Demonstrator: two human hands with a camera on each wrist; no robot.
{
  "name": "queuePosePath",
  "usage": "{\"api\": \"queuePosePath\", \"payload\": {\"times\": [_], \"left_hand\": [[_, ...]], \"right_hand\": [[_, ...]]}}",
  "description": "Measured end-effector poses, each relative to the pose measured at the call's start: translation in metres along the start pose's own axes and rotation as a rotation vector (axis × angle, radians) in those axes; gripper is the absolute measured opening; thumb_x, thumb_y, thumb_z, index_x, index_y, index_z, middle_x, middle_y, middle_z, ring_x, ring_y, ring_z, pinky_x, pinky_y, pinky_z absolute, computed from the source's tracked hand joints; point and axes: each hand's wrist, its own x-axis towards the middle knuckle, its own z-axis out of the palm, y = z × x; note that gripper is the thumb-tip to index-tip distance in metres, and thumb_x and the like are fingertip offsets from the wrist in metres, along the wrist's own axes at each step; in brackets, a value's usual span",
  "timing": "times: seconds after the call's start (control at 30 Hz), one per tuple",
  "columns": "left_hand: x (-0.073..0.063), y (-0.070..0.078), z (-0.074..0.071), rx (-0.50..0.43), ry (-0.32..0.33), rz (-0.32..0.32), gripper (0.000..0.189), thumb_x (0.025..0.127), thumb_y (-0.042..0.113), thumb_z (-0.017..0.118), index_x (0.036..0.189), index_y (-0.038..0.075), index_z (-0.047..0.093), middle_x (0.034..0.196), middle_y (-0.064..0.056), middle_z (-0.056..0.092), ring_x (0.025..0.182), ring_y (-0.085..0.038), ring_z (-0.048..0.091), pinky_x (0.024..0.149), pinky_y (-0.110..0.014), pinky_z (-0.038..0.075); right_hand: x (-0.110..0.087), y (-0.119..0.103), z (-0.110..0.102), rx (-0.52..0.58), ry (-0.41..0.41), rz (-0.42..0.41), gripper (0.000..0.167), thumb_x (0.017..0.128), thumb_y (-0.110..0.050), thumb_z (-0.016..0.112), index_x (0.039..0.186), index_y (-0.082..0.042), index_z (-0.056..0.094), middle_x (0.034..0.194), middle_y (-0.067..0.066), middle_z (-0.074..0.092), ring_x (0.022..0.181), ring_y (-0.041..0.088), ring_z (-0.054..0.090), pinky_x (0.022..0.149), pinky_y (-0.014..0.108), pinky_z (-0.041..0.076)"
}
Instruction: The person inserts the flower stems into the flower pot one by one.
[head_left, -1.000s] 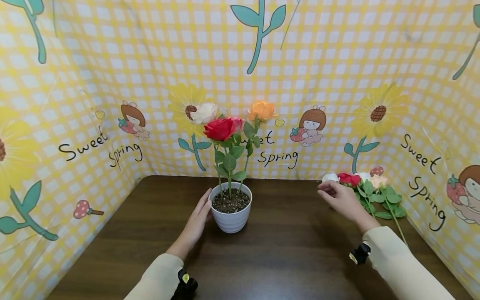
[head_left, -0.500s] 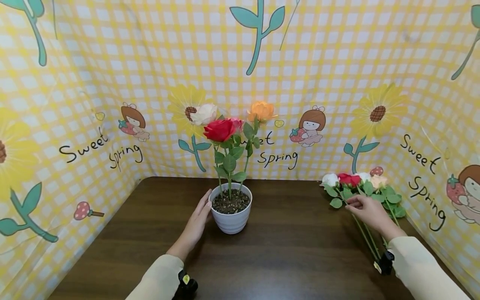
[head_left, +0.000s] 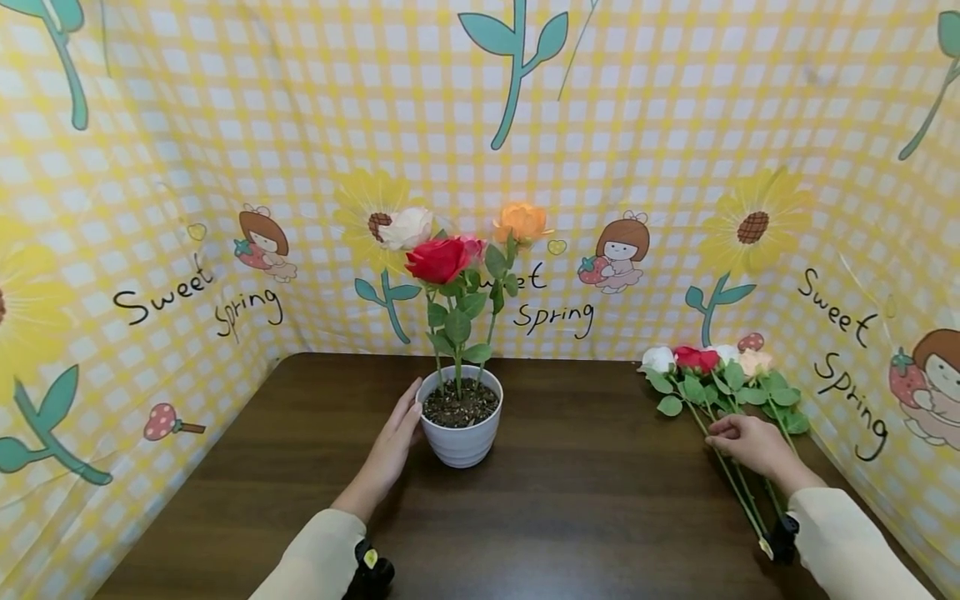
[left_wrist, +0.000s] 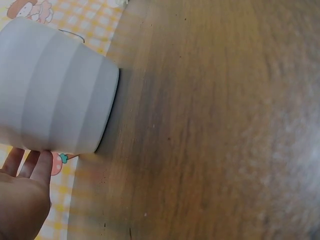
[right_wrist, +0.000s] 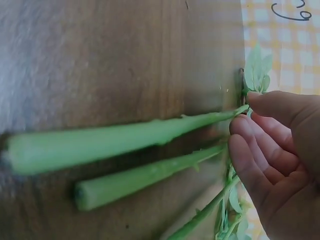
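A white ribbed pot (head_left: 461, 442) of dark soil (head_left: 461, 404) holds upright roses: a red rose (head_left: 437, 260), a white rose (head_left: 407, 227), an orange rose (head_left: 522, 222) and a pink one partly hidden behind the red. My left hand (head_left: 390, 450) rests its straight fingers against the pot's left side; in the left wrist view the fingertips (left_wrist: 44, 159) touch the ribbed wall. At the right, my right hand (head_left: 757, 446) pinches a green stem (right_wrist: 125, 140) between thumb and fingers. That stem runs up toward the leftmost lying white rose (head_left: 657, 360).
Beside it lie another red rose (head_left: 696, 359), a second white rose (head_left: 724, 354) and a peach rose (head_left: 754, 362), with leaves and stems overlapping. Yellow checked cloth (head_left: 637, 125) walls the brown table (head_left: 570, 500) at the back and both sides.
My right hand has moved from the lying blossoms right and toward me, down along the stems, and its fingers have closed on one. The left hand stays at the pot.
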Motion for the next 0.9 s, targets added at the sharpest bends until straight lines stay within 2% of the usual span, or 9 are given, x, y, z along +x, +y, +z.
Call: {"api": "queuePosePath", "payload": {"times": [0.2,0.43,0.9], "left_hand": [[0.0005,0.0013,-0.0003,-0.020,-0.005,-0.008,0.054,0.112,0.032,0.033,0.161,0.014,0.022,0.165,-0.013,0.017,0.147,-0.033,0.020,0.111,-0.063,0.027],[-0.0004,0.0020,-0.0001,-0.020,-0.009,-0.025,0.053,0.111,0.033,0.033,0.161,0.016,0.022,0.165,-0.013,0.017,0.147,-0.034,0.019,0.111,-0.063,0.027],[-0.0002,0.0016,-0.0014,-0.015,-0.001,-0.028,0.052,0.112,0.031,0.032,0.161,0.017,0.022,0.165,-0.012,0.017,0.147,-0.033,0.019,0.111,-0.063,0.028]], "right_hand": [[-0.0006,0.0029,0.0017,0.032,-0.037,0.043,0.032,0.095,-0.019,0.070,0.110,0.009,0.066,0.085,0.005,0.071,0.067,0.018,0.065,0.059,0.034,0.055],[0.0001,0.0036,0.0043,0.035,-0.078,0.093,0.033,0.093,-0.019,0.072,0.108,0.010,0.069,0.080,0.002,0.070,0.069,0.018,0.065,0.058,0.034,0.056],[-0.0013,-0.0036,0.0008,0.015,-0.078,0.065,0.024,0.094,-0.017,0.069,0.099,0.005,0.072,0.076,0.001,0.067,0.066,0.017,0.065,0.059,0.034,0.056]]}}
